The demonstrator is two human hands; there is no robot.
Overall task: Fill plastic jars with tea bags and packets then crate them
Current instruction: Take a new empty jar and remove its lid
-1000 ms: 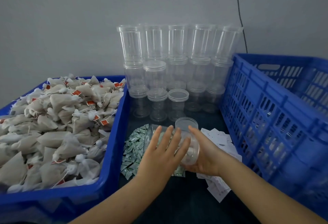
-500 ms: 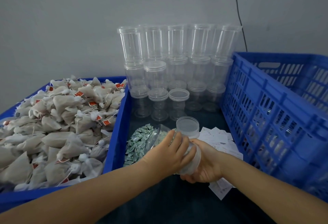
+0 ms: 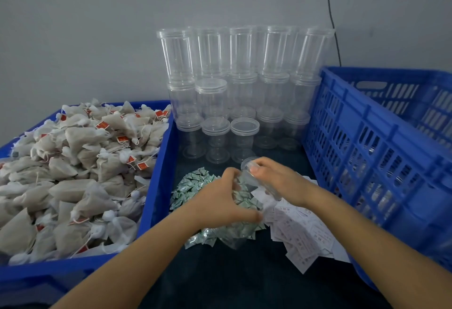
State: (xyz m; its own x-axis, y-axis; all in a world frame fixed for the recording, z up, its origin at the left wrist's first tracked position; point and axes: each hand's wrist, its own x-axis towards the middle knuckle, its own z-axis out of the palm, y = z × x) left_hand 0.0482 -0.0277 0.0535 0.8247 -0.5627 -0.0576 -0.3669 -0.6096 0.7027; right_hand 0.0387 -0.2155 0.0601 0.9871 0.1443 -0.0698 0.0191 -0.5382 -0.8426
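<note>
Jar (image 3: 256, 176) lay tilted in right hand (image 3: 281, 181), fingers curled round it, over green packets (image 3: 193, 186); left hand (image 3: 220, 201) curled at its mouth, likely loading packets.

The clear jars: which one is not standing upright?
The jar held in the right hand. It is tilted over the green packets, while all the others stand stacked by the wall.

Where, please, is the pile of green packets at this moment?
Head view, centre: the green packets lie on the dark table, between the tea-bag crate and the white slips, under the left hand.
</note>
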